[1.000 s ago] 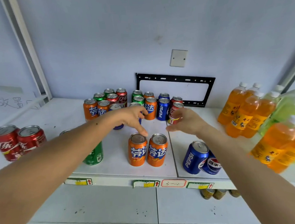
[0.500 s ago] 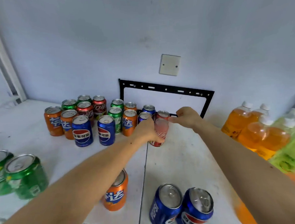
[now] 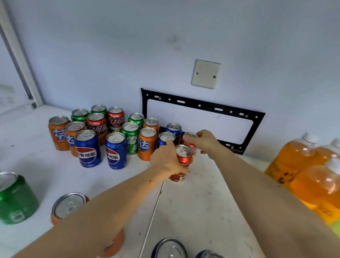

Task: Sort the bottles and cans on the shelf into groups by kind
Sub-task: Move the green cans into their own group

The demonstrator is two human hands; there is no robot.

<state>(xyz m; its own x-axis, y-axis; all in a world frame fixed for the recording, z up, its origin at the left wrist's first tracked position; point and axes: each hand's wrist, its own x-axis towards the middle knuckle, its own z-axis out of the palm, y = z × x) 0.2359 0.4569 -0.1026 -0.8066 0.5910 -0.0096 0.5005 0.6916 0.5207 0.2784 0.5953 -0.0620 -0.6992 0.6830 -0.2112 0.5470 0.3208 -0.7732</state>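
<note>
My left hand [image 3: 167, 160] grips a red cola can [image 3: 183, 157] at the middle of the white shelf [image 3: 197, 201]. Just behind it, my right hand [image 3: 205, 141] is closed around a second red cola can [image 3: 189, 140] near the back wall. A mixed cluster stands at the back left: orange cans [image 3: 57, 132], green cans [image 3: 131, 137], red cans [image 3: 116, 117] and blue Pepsi cans [image 3: 87, 148]. Another blue can [image 3: 165, 138] stands beside my left hand. Orange drink bottles [image 3: 295, 158] stand at the right.
A green can [image 3: 12, 196] stands at the left edge, an orange can [image 3: 68, 206] partly under my left forearm, two blue cans [image 3: 168, 252] at the bottom. A black metal bracket [image 3: 203, 106] and a blank wall plate [image 3: 205, 73] are on the wall behind.
The view has moved closer to the back cans. My left hand has closed on the front red can and my right hand on the red can behind it.
</note>
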